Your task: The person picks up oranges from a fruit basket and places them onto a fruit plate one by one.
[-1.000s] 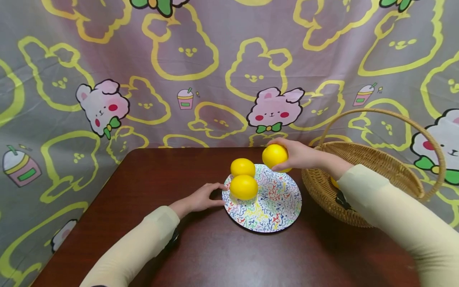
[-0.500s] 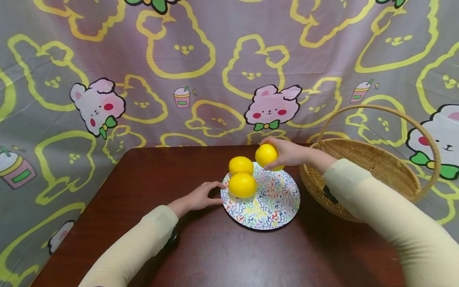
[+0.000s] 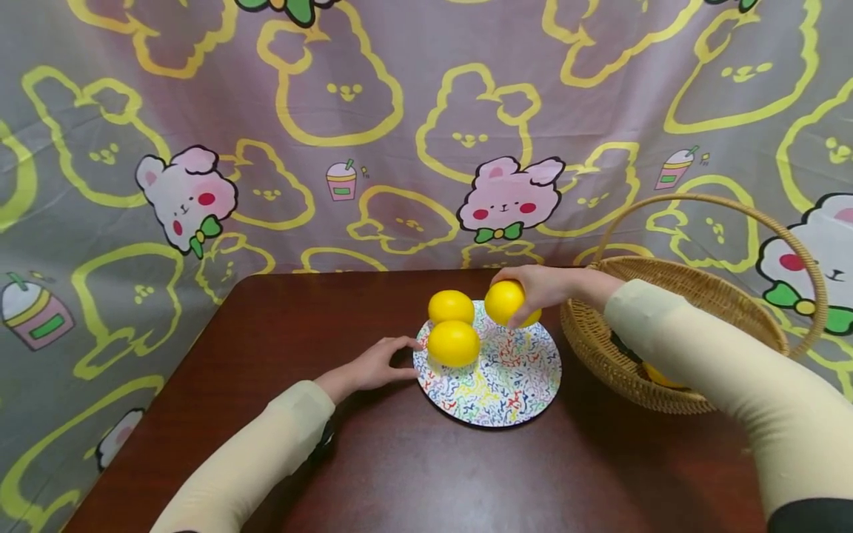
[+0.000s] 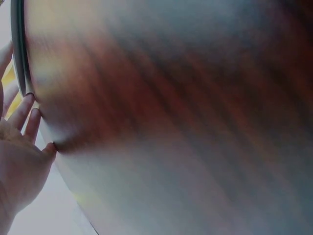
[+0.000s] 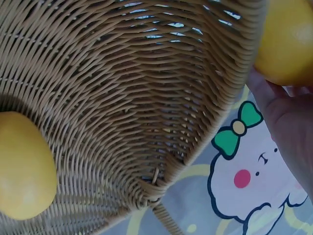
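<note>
My right hand holds a smooth, oval yellow fruit over the back right of a round plate with a colourful squiggle pattern. Whether this fruit touches the plate cannot be told. Two similar fruits stand on the plate's left half, a rear one and a front one. At the plate's left rim rests my left hand, thumb and fingers spread apart. In the left wrist view, the fingertips of that hand touch down beside the dark plate edge.
Right of the plate stands a wicker basket with a tall arched handle. Another yellow fruit lies inside it. The right forearm crosses over the basket. A patterned curtain hangs behind the dark wooden table.
My right hand first went slightly left with the fruit, then came down nearer the plate. The left hand and the two fruits on the plate stayed put.
</note>
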Demonstrator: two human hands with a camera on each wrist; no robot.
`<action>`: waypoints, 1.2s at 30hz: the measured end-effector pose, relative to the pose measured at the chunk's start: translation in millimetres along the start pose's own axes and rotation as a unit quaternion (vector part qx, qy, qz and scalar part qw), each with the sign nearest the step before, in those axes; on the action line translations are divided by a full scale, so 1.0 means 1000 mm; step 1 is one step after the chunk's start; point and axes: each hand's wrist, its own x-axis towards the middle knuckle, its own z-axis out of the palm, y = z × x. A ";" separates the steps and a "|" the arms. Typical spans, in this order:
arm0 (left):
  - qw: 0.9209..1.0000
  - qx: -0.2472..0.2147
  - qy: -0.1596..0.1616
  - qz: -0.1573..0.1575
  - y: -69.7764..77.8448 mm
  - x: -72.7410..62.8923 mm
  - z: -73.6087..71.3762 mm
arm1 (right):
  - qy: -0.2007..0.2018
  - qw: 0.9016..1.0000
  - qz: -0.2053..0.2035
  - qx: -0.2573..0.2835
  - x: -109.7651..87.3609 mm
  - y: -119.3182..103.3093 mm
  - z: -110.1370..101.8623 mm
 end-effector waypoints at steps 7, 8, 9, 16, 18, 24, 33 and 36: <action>1.000 -0.003 -0.005 -0.001 0.001 0.001 0.000 | -0.021 1.000 -0.007 -0.020 0.011 0.005 0.007; 1.000 -0.003 -0.005 -0.005 0.001 0.000 0.000 | -0.024 0.999 -0.008 -0.027 0.012 0.006 0.008; 1.000 -0.003 -0.005 -0.007 0.001 0.000 0.000 | -0.027 0.999 -0.009 -0.033 0.013 0.006 0.009; 1.000 0.002 -0.004 -0.014 0.001 0.001 -0.001 | -0.042 0.997 -0.009 -0.059 0.022 0.012 0.015; 1.000 0.001 -0.002 -0.013 0.002 0.001 -0.002 | -0.044 0.997 -0.009 -0.063 0.024 0.013 0.016; 1.000 -0.002 -0.003 -0.013 0.002 0.000 -0.002 | -0.067 0.996 -0.003 -0.066 0.031 0.018 0.021; 1.000 -0.003 -0.006 -0.022 0.002 0.000 -0.001 | -0.075 0.995 0.013 -0.069 0.039 0.028 0.026; 1.000 -0.004 -0.006 -0.020 0.001 0.000 -0.002 | -0.078 0.995 0.017 -0.064 0.042 0.032 0.026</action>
